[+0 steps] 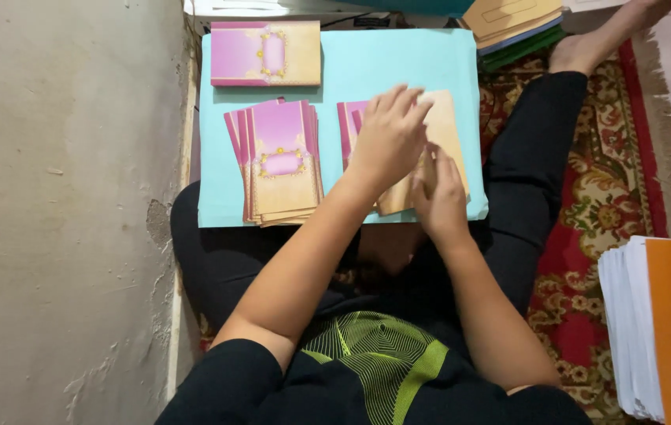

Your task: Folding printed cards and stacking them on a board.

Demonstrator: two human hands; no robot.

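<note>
My left hand [389, 134] lies flat, fingers spread, on a tan card [447, 130] atop a pile of pink-and-tan cards at the right of a light blue board [367, 67]. My right hand [439, 197] touches the card's near edge with its fingers together. A second fanned pile of pink-and-tan cards [280, 161] lies left of my hands. One more such card [266, 53] lies crosswise at the board's far left corner.
A plastered wall [60, 212] runs along the left. A red patterned rug [587, 197] covers the floor at right, with my foot [587, 49] on it. A white paper stack under an orange sheet [658, 323] sits at right. Coloured folders [516, 27] lie far right.
</note>
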